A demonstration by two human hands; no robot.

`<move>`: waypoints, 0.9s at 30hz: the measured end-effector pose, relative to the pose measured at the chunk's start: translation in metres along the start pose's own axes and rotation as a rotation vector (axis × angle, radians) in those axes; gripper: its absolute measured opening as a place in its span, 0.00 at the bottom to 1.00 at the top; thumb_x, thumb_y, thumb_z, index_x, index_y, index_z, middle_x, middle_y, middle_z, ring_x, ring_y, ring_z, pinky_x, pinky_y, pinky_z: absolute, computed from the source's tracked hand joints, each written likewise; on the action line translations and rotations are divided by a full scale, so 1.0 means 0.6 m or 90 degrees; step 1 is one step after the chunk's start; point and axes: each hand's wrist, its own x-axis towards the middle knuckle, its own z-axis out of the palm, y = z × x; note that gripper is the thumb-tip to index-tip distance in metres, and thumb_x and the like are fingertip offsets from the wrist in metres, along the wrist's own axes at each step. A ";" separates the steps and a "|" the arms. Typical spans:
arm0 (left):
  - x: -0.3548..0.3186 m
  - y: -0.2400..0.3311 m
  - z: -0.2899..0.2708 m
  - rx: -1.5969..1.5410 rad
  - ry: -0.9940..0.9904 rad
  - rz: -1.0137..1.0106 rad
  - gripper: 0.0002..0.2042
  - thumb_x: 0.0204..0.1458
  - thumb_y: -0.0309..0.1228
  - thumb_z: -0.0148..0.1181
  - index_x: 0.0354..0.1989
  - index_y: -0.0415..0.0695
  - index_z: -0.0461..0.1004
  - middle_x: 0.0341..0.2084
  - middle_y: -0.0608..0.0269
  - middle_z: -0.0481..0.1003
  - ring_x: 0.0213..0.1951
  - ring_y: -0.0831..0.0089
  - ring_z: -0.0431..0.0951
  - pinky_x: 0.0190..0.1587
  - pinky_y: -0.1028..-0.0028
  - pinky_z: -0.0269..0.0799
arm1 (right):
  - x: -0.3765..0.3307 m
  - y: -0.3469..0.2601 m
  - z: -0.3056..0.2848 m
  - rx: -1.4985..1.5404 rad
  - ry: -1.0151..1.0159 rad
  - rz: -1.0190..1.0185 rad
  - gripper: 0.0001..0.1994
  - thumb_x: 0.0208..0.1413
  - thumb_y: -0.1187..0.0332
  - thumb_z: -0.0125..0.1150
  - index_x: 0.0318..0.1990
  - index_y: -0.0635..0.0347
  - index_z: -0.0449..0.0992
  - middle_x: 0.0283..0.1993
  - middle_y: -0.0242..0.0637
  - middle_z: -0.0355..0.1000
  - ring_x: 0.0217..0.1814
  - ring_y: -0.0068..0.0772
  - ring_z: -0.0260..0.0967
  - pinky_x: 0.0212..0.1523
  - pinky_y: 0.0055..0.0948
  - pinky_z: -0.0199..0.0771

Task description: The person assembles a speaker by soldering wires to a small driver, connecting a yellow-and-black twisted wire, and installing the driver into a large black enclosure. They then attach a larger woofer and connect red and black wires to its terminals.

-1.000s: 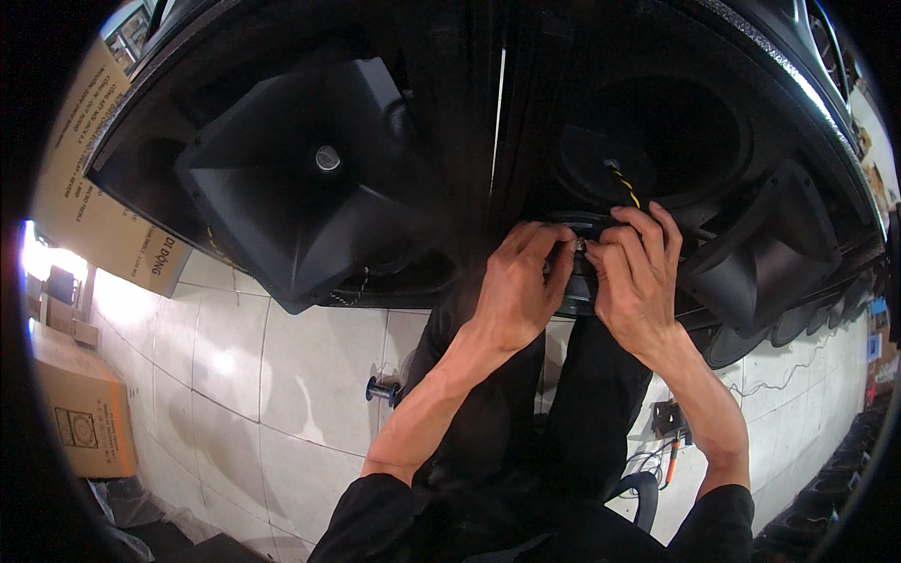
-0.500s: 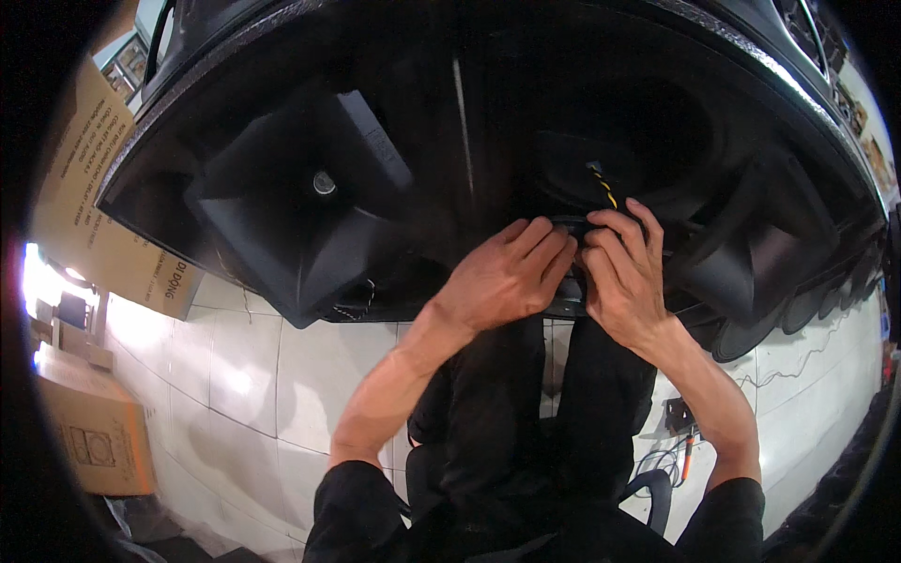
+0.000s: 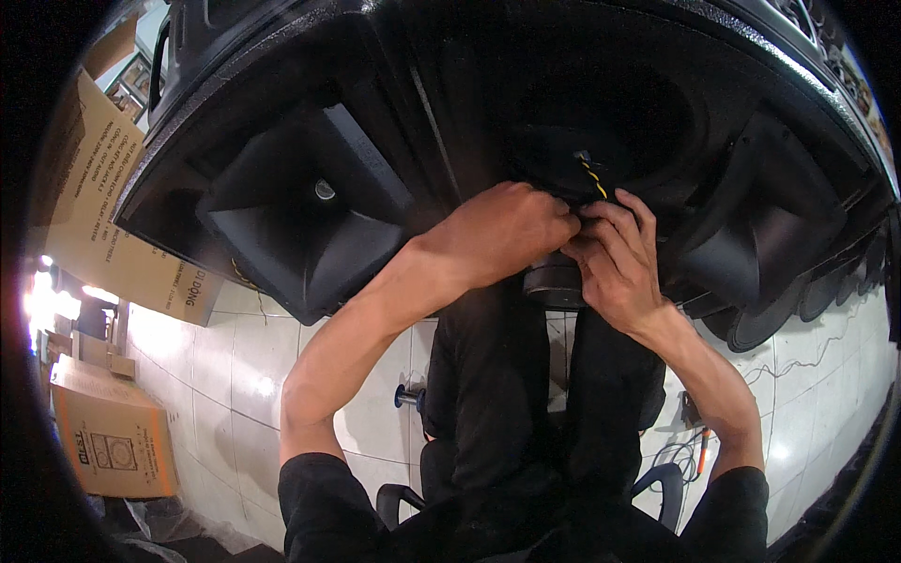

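Large black speaker cabinet (image 3: 394,84) lay overhead w/ square horn (image 3: 310,211) at left. Left hand (image 3: 502,230) and right hand (image 3: 615,258) met at the round driver magnet (image 3: 554,281) near centre. Both grips pressed together, fingertips pinching the yellow-black wire (image 3: 593,175) at its terminal; exact contact not discernible.

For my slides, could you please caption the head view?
Left hand and right hand meet at a yellow-black wire inside a black speaker cabinet.

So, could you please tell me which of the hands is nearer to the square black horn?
Left. The left hand is just right of the square black horn, while the right hand sits farther right, beyond the left.
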 end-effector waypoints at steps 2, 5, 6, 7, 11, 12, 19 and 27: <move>0.005 0.003 -0.004 -0.011 -0.040 -0.039 0.10 0.49 0.22 0.59 0.41 0.40 0.79 0.37 0.54 0.80 0.41 0.58 0.82 0.45 0.65 0.79 | -0.001 -0.001 0.002 -0.005 0.007 -0.002 0.10 0.40 0.77 0.65 0.34 0.66 0.81 0.39 0.40 0.73 0.56 0.42 0.69 0.67 0.55 0.58; 0.009 0.006 -0.010 -0.023 -0.063 -0.074 0.10 0.51 0.23 0.59 0.41 0.40 0.79 0.37 0.53 0.80 0.41 0.57 0.82 0.45 0.64 0.79 | -0.003 -0.002 0.005 -0.016 0.022 -0.012 0.11 0.40 0.76 0.65 0.35 0.66 0.80 0.40 0.40 0.73 0.56 0.41 0.69 0.67 0.55 0.58; 0.012 0.007 -0.011 -0.028 -0.064 -0.080 0.10 0.51 0.23 0.58 0.41 0.40 0.79 0.37 0.53 0.80 0.41 0.57 0.82 0.45 0.64 0.79 | -0.005 -0.002 0.004 -0.021 0.022 -0.011 0.11 0.40 0.76 0.65 0.36 0.66 0.80 0.41 0.40 0.73 0.56 0.41 0.69 0.67 0.54 0.58; 0.016 0.010 -0.014 -0.029 -0.073 -0.082 0.09 0.52 0.24 0.58 0.41 0.40 0.79 0.37 0.52 0.80 0.42 0.57 0.82 0.45 0.64 0.79 | -0.006 -0.002 0.003 -0.026 0.023 -0.010 0.11 0.40 0.76 0.66 0.36 0.66 0.80 0.41 0.40 0.73 0.56 0.41 0.69 0.67 0.54 0.58; 0.022 0.019 -0.017 -0.005 -0.106 -0.079 0.09 0.53 0.24 0.58 0.42 0.39 0.78 0.36 0.51 0.80 0.42 0.56 0.82 0.45 0.64 0.79 | -0.007 -0.008 0.008 -0.027 0.041 0.012 0.11 0.41 0.76 0.67 0.37 0.65 0.81 0.40 0.40 0.74 0.54 0.40 0.69 0.67 0.55 0.58; 0.023 0.021 -0.016 0.006 -0.109 -0.073 0.09 0.53 0.24 0.58 0.42 0.39 0.78 0.36 0.51 0.80 0.42 0.56 0.82 0.44 0.64 0.79 | -0.006 -0.008 0.005 -0.039 0.036 0.005 0.11 0.42 0.76 0.67 0.36 0.65 0.81 0.40 0.39 0.74 0.54 0.40 0.70 0.66 0.54 0.58; 0.038 0.023 -0.040 -0.024 -0.122 -0.118 0.05 0.49 0.24 0.62 0.32 0.35 0.81 0.29 0.40 0.79 0.36 0.49 0.83 0.38 0.60 0.81 | 0.003 -0.008 0.002 -0.058 0.051 -0.043 0.09 0.41 0.75 0.69 0.33 0.64 0.81 0.38 0.36 0.75 0.51 0.37 0.70 0.63 0.52 0.60; 0.045 0.043 0.002 -0.090 0.049 -0.367 0.05 0.47 0.23 0.63 0.29 0.33 0.80 0.27 0.38 0.78 0.34 0.46 0.82 0.38 0.59 0.80 | 0.000 -0.003 -0.002 -0.064 0.048 -0.041 0.09 0.40 0.76 0.71 0.32 0.65 0.81 0.36 0.37 0.75 0.50 0.39 0.71 0.63 0.52 0.61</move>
